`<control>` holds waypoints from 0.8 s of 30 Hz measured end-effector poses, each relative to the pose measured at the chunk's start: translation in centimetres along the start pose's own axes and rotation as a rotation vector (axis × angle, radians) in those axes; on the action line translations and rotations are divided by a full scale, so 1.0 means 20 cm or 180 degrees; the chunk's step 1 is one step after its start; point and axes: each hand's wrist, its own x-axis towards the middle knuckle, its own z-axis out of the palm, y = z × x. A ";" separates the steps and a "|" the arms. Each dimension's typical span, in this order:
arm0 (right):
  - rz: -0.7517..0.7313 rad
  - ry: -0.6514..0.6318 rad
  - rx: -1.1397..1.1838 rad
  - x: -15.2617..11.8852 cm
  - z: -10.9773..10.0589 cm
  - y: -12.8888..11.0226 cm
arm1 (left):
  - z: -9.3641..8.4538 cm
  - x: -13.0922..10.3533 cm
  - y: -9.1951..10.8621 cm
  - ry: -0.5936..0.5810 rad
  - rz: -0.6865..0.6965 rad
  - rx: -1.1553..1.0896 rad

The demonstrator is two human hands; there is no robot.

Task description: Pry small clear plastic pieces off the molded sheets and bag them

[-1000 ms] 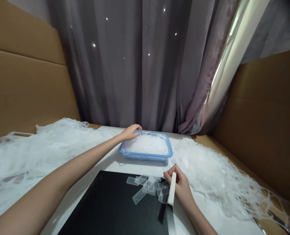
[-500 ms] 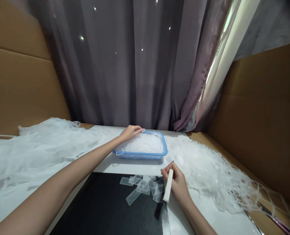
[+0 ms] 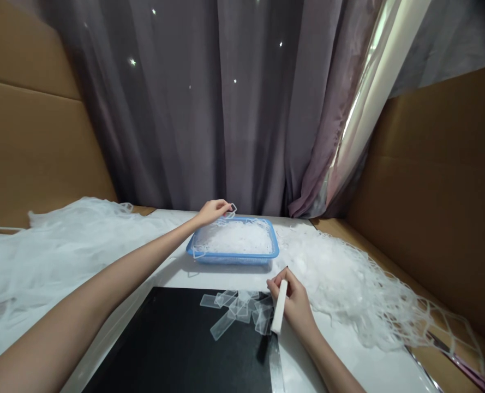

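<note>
My left hand (image 3: 214,212) pinches a small clear plastic loop (image 3: 233,208) above the back left edge of a blue basket (image 3: 234,255). White and clear scraps (image 3: 240,237) fill the basket, and one loop hangs over its front left rim. My right hand (image 3: 293,297) is closed on a white stick-like tool (image 3: 280,308), held upright by the right edge of a black board (image 3: 177,338). Left of that tool, clear rectangular pieces (image 3: 240,308) lie in an overlapping pile on the board.
A heap of translucent material (image 3: 74,245) covers the left side. Tangled clear strips (image 3: 344,278) spread on the right, with a pair of scissors (image 3: 455,357) beside them. Cardboard walls (image 3: 25,147) stand at both sides, and a grey curtain (image 3: 177,109) hangs behind.
My left hand has lifted slightly up and left from the basket, with the clear loop now raised above the rim. My right hand keeps its hold; the view has shifted a little.
</note>
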 end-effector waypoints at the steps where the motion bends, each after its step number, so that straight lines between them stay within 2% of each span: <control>1: -0.0006 0.0002 0.0015 0.00 0.00 0.00 | -0.02 0.00 0.00 0.0122 -0.0034 0.0142; 5: -0.0009 0.0005 0.0037 0.00 0.01 -0.02 | -0.02 -0.01 0.01 0.0201 0.0037 0.0615; 9: -0.0015 0.0015 0.0055 -0.01 0.03 -0.03 | 0.08 -0.01 0.08 0.0054 0.0287 0.0723; 13: 0.0015 0.0042 0.0104 -0.02 0.05 -0.02 | 0.25 0.02 0.17 -0.0651 0.0757 0.0622; 16: 0.0055 0.0123 0.0227 -0.02 0.03 0.01 | 0.37 0.03 0.21 -0.1191 0.0937 0.0574; 18: 0.0035 0.0294 0.0263 -0.01 0.00 0.03 | 0.43 0.03 0.22 -0.1407 0.0996 0.0552; 21: 0.0041 0.0611 0.0212 0.02 -0.05 0.05 | 0.43 0.01 0.24 -0.1427 0.1017 0.0519; 24: 0.0093 0.0751 0.0136 0.03 -0.08 0.05 | 0.34 -0.04 0.30 -0.1140 0.1005 0.0459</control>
